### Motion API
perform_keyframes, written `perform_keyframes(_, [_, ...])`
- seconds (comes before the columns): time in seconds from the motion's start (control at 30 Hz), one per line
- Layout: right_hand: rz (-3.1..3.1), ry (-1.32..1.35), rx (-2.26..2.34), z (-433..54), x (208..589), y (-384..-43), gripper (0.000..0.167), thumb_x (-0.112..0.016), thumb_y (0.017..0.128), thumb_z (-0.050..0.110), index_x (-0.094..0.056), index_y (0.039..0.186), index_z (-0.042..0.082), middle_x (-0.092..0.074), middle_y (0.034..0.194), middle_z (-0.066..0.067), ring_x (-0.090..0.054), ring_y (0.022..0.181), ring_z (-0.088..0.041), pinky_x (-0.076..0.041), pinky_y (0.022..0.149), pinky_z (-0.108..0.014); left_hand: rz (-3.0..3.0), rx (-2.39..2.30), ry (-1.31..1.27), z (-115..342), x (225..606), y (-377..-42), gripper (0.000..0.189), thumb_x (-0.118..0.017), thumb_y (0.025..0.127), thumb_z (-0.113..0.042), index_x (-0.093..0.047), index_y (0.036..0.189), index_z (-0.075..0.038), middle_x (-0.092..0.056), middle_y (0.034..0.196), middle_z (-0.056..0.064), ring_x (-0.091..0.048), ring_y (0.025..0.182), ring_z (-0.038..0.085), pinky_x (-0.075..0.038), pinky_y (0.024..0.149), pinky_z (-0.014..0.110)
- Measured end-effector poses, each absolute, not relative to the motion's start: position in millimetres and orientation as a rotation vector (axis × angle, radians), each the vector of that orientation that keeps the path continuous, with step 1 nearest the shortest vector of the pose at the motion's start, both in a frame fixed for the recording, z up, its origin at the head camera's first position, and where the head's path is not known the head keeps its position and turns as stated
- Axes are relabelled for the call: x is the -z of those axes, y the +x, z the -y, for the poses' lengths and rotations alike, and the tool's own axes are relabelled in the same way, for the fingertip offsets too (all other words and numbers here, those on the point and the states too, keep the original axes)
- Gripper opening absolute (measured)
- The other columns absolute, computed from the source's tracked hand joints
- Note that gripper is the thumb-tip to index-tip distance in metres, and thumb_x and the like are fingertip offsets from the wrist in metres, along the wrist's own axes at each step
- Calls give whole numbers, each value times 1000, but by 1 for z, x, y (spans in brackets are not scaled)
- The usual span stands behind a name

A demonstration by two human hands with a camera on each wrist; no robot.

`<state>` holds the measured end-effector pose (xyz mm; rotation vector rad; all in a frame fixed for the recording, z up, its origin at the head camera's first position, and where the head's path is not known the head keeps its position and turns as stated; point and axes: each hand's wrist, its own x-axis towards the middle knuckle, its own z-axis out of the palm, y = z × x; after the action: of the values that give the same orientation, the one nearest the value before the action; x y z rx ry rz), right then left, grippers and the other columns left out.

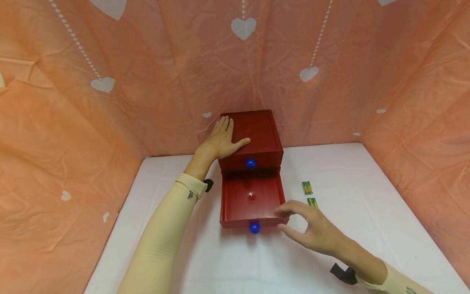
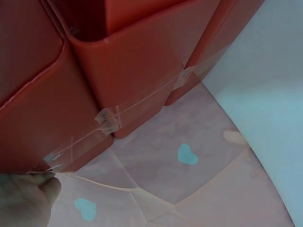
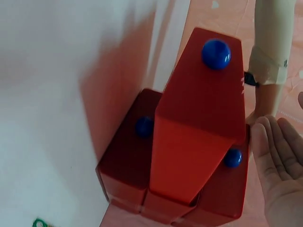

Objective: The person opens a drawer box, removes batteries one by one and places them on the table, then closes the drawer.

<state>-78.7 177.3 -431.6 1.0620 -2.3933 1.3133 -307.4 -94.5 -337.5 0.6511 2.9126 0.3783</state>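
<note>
Peach cloth printed with pale hearts [image 1: 176, 49] walls in a white tabletop [image 1: 367, 196]. Near its middle, the pulled-out drawer [image 1: 238, 200] juts toward the near side from a red three-tier cabinet [image 1: 260, 126] at the far edge; the right wrist view shows it to be the middle tier.

By its thin, glossy walls, the drawer looks light, fairly stiff and rather slick, more likely to flex or crack at a corner than to dent. Its round blue knob [image 1: 254, 228], centred on the near face, seems the surest hold, pinched between thumb and fingertips; the front rim offers a second. The cabinet also looks light enough to skid or tip unless steadied. Clear tape [image 2: 109, 120] runs along its side across the tiers.

On the cabinet's top, toward the left, the left hand [image 1: 221, 143] rests with fingers extended and thumb spread, gripping nothing. At the drawer's near right corner, the right hand [image 1: 312, 226] has its fingers gently bent and thumb well apart, with nothing held; whether a fingertip brushes the rim, I cannot tell.

Farther right lie two pairs of green-and-gold batteries [image 1: 307, 188], the nearer pair partly hidden behind the right hand.
</note>
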Motion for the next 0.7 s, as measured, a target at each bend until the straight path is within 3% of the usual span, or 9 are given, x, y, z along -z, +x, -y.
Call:
perform_keyframes(0.23, [2374, 1164, -1385, -168, 442, -71, 50, -85, 88, -4, -70, 131, 19, -74, 118, 7, -71, 101, -10, -64, 86, -31, -2916, -368, 655, 94, 337, -307, 107, -38, 105, -75, -1, 171, 0, 7, 180, 17, 14, 166, 28, 9, 133, 37])
perform_keyframes(0.5, [2458, 1169, -1433, -164, 454, -64, 34, -80, 99, 12, -71, 131, 21, -75, 121, 7, -72, 103, -13, -64, 89, -33, -2914, -364, 656, 94, 337, -307, 107, -38, 105, -75, -1, 171, 0, 8, 180, 18, 15, 166, 27, 10, 133, 37])
perform_keyframes(0.7, [2461, 1210, -1448, -160, 465, -63, 30, -79, 100, 13, -72, 129, 19, -76, 120, 7, -73, 102, -10, -64, 89, -31, -2907, -364, 658, 94, 336, -307, 106, -38, 105, -75, -1, 171, 0, 8, 180, 18, 15, 166, 27, 11, 133, 37])
